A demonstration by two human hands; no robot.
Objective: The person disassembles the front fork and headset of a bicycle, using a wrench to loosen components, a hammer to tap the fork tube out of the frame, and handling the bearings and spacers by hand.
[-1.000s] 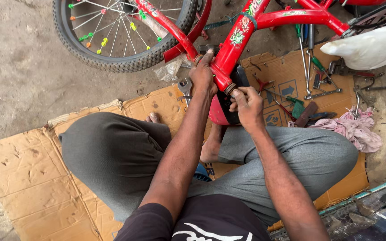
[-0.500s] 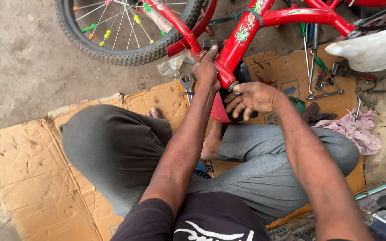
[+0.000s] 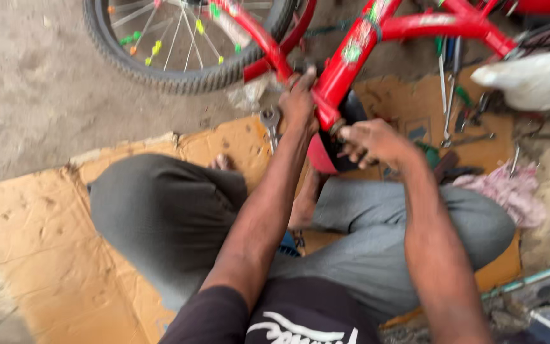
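Hands (image 3: 297, 105) (both) on red bicycle frame (image 3: 342, 70)

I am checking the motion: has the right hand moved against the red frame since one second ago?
Yes. The right hand dropped lower along the red frame.

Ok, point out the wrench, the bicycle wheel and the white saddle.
wrench (image 3: 269, 121), head view, on its open jaw end.
bicycle wheel (image 3: 179, 78), head view, on the tyre's lower tread.
white saddle (image 3: 533, 79), head view, on its top surface.

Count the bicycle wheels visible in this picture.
1: a spoked wheel with coloured beads, top left, beyond the left hand gripping the red frame. Another may lie out of view.
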